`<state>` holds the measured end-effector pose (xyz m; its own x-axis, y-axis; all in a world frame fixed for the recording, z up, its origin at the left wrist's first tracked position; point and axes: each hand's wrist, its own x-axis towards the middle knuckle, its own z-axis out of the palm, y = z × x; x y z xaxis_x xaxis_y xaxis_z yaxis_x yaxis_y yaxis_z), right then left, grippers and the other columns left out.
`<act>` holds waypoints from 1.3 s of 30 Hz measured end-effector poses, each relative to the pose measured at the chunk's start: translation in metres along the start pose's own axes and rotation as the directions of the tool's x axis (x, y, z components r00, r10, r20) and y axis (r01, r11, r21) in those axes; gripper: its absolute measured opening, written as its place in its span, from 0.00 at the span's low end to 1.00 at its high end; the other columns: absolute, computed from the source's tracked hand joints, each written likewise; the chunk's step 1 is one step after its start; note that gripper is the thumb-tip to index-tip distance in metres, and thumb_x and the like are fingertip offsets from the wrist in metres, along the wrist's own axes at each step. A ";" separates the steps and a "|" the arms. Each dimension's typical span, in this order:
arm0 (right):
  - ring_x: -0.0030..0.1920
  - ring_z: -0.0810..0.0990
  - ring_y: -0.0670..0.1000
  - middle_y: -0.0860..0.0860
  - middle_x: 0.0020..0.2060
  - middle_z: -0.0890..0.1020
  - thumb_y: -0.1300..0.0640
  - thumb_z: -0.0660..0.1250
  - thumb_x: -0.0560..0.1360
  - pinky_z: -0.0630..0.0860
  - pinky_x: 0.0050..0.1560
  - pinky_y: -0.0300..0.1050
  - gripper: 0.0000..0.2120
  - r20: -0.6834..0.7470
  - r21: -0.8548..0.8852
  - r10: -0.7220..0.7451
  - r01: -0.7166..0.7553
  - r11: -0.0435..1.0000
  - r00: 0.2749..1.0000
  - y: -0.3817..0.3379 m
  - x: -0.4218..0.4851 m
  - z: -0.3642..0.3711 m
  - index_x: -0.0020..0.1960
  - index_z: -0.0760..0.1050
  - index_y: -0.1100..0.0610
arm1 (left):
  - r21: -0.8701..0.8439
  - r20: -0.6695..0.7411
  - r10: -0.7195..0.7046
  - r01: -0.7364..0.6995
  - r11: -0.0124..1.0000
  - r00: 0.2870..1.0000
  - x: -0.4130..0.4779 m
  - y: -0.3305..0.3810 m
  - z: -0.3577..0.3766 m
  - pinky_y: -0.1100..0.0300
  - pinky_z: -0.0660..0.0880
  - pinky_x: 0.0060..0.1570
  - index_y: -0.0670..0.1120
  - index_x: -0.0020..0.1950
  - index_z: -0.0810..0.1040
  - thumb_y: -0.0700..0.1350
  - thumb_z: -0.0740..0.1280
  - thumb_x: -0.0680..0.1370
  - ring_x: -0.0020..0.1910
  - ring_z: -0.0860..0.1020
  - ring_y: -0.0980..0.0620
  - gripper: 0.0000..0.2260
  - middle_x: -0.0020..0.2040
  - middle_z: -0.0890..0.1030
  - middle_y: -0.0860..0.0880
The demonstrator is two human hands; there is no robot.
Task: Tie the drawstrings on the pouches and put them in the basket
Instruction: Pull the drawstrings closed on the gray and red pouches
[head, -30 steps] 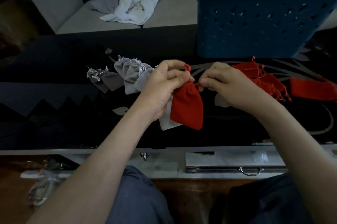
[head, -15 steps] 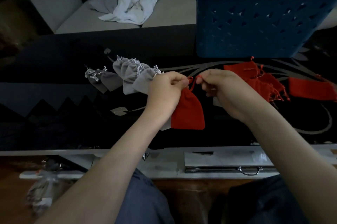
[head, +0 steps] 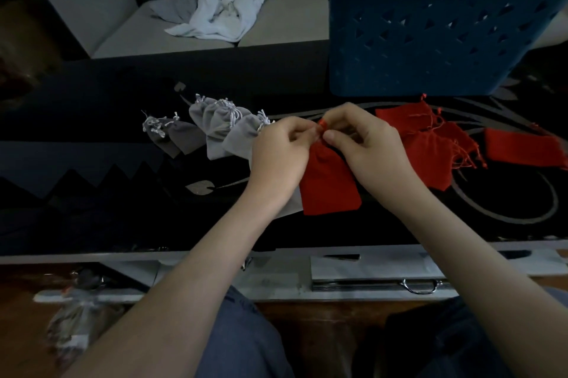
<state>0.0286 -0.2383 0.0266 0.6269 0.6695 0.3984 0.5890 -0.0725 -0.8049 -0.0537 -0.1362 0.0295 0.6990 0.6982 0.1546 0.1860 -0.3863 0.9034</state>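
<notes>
Since the earlier frame, the hands have been drawn together until their fingertips meet over the neck of a red pouch (head: 330,187). The pouch's neck is gripped by the curled fingers of the left hand (head: 279,159). Its red drawstring (head: 322,124) is pinched between the thumb and forefinger of the right hand (head: 368,150). The pouch is held just above the dark table (head: 92,162), with its body hanging down between the two wrists. A strip of pale grey cloth (head: 294,203) is seen under the left hand, beside the pouch; whether it is also held cannot be told.

Several grey pouches (head: 221,128) are laid in a row on the table just left of the left hand, their necks gathered. Other red pouches (head: 430,147) are heaped just right of the right hand, with loose strings spread out. A blue basket (head: 430,39) is placed on the table beyond the hands, to the right. A crumpled white cloth (head: 221,8) is left on the sofa (head: 292,24) behind the table.
</notes>
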 end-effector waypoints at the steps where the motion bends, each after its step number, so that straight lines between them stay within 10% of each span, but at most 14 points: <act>1: 0.43 0.79 0.39 0.44 0.39 0.81 0.65 0.67 0.75 0.72 0.46 0.30 0.09 -0.009 0.002 -0.007 0.007 1.000 1.000 0.000 0.000 0.000 0.51 0.75 0.53 | 0.004 0.001 0.003 -0.003 1.000 1.000 0.000 0.000 0.000 0.49 0.77 0.54 0.49 0.48 0.82 0.44 0.66 0.78 0.47 0.81 0.55 0.05 0.44 0.84 0.52; 14: 0.45 0.78 0.40 0.45 0.39 0.80 0.69 0.64 0.73 0.70 0.44 0.26 0.15 -0.008 -0.078 -0.079 0.078 0.994 0.997 0.002 0.001 -0.004 0.58 0.69 0.59 | 0.075 0.064 0.134 -0.139 0.987 0.989 -0.008 0.005 0.003 0.69 0.69 0.39 0.47 0.50 0.80 0.49 0.67 0.77 0.35 0.74 0.65 0.07 0.36 0.77 0.57; 20: 0.46 0.79 0.39 0.44 0.41 0.81 0.66 0.65 0.75 0.73 0.49 0.30 0.10 0.036 -0.068 -0.022 0.024 0.997 0.999 -0.001 0.003 -0.001 0.53 0.76 0.55 | 0.057 -0.032 0.135 -0.133 0.990 0.990 -0.002 -0.002 0.003 0.53 0.76 0.47 0.44 0.46 0.79 0.48 0.64 0.80 0.41 0.79 0.55 0.09 0.37 0.81 0.52; 30: 0.39 0.81 0.44 0.49 0.36 0.83 0.59 0.66 0.76 0.78 0.48 0.43 0.04 0.021 0.014 0.218 -0.218 0.976 0.976 0.003 0.009 0.001 0.46 0.80 0.54 | 0.014 -0.004 0.146 -0.146 0.989 0.989 -0.003 -0.005 0.001 0.59 0.76 0.45 0.45 0.44 0.79 0.45 0.65 0.79 0.39 0.79 0.56 0.07 0.37 0.81 0.51; 39: 0.33 0.73 0.35 0.43 0.32 0.74 0.65 0.63 0.77 0.67 0.36 0.27 0.04 0.006 -0.209 0.040 -0.038 0.977 0.999 0.006 0.008 -0.004 0.44 0.74 0.60 | -0.053 0.104 -0.006 0.012 0.999 0.995 -0.001 -0.005 0.005 0.65 0.71 0.39 0.46 0.43 0.80 0.45 0.66 0.78 0.33 0.76 0.61 0.06 0.33 0.79 0.54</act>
<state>0.0396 -0.2362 0.0270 0.6466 0.6708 0.3633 0.6585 -0.2504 -0.7097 -0.0519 -0.1380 0.0226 0.7658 0.6342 0.1066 0.1574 -0.3455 0.9251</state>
